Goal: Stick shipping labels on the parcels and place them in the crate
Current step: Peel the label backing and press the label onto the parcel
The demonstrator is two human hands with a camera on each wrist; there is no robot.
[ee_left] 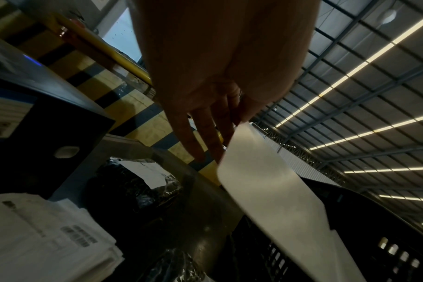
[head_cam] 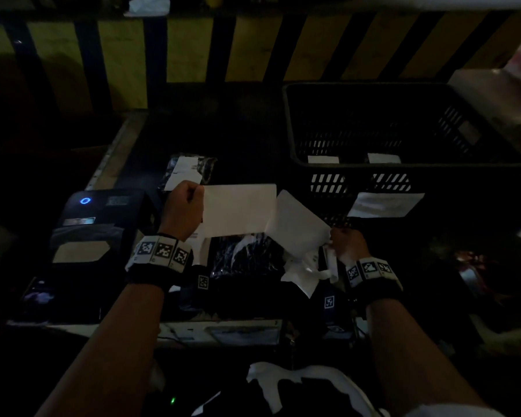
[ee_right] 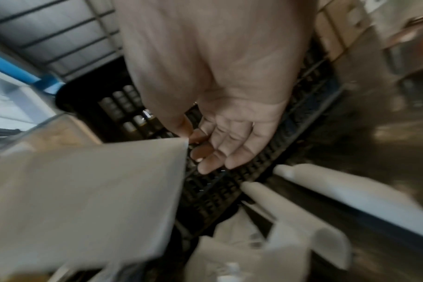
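My left hand [head_cam: 199,195] pinches the left edge of a white label [head_cam: 239,210] between thumb and fingers [ee_left: 220,133]. The label is held up over a black plastic-wrapped parcel [head_cam: 244,255] on the table. On its right side the label meets a second white sheet, the backing [head_cam: 298,225], along a fold. My right hand [head_cam: 333,239] pinches the backing's corner [ee_right: 181,145] between thumb and forefinger, its other fingers loose. The black slotted crate [head_cam: 292,121] stands at the back right, with two labelled parcels [head_cam: 323,159] inside.
A black label printer [head_cam: 103,218] with a blue light sits to the left. Behind the hands lies another labelled black parcel [head_cam: 190,170]. Printed labels are stacked under my left wrist [ee_left: 48,238]. Curled paper scraps [head_cam: 304,272] lie by my right hand. A white sheet [head_cam: 385,204] hangs on the crate's front.
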